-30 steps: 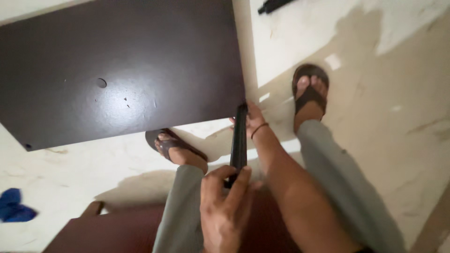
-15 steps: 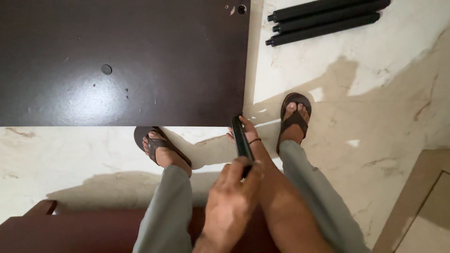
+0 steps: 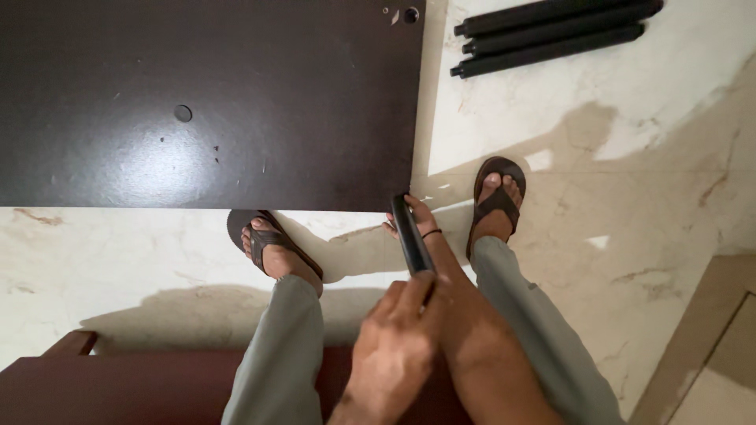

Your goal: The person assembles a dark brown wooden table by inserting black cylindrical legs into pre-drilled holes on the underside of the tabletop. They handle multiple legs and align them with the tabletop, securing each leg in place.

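near the lower corner of the dark panel [image 3: 236, 102], just above the floor, a black tubular leg [image 3: 412, 240] is held between both hands. its upper end is gripped by the left hand [image 3: 394, 346], whose fingers [image 3: 409, 295] are curled closed around it; its lower end is steadied by the right hand [image 3: 413, 216], reached down to the floor, with fingers that seem to be wrapped about the tube, though most of that hand is hidden behind the leg. a thin band is worn on the right wrist.

the leg is judged to be stiff and fairly light, probably hollow, with a smooth dark finish that could slip in a loose grip; it is best taken near both ends, as it is now, so that it does not swing.

the panel is laid flat on the pale marble floor [image 3: 630, 197], with small holes seen in its face and at its top corner. three more black legs [image 3: 551, 35] are lain side by side well apart, beyond the panel's right edge. two sandalled feet are planted on either side of the held leg, the left foot [image 3: 272, 244] touching the panel's edge, the right foot [image 3: 498, 197] just beside the right hand. a reddish wooden seat [image 3: 118, 386] is seen at the lower edge. the panel's corner and the feet are what crowd the leg most closely.
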